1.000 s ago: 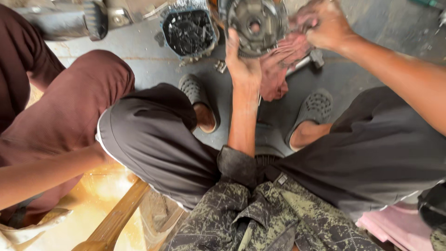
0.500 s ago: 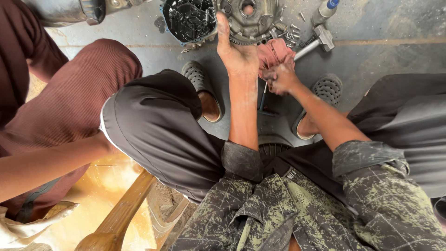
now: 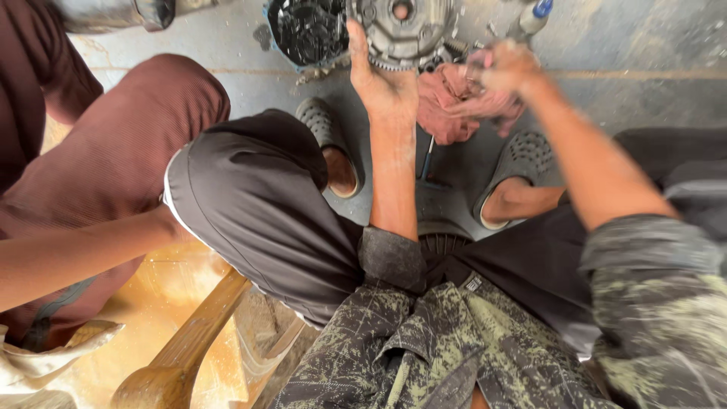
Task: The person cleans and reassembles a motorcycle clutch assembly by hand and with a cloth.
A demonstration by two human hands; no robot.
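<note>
My left hand (image 3: 382, 79) grips the lower edge of a round toothed metal clutch part (image 3: 405, 30) at the top of the head view, thumb up along its left side. My right hand (image 3: 503, 76), blurred by motion, is closed on a reddish-pink rag (image 3: 447, 110) that hangs just right of the metal part. Both arms reach forward between my knees in dark trousers. My feet in grey perforated clogs (image 3: 322, 125) rest on the concrete floor below the part.
A round blue-rimmed bowl (image 3: 307, 30) of dark oily parts sits left of the metal part. A white bottle with a blue cap (image 3: 530, 19) stands at the top right. Another person in maroon clothes (image 3: 98, 174) crouches at left. A wooden handle (image 3: 189, 341) lies at lower left.
My right hand has swung with the rag from beside my left hand up and to the right. The left hand keeps its hold on the metal part.
</note>
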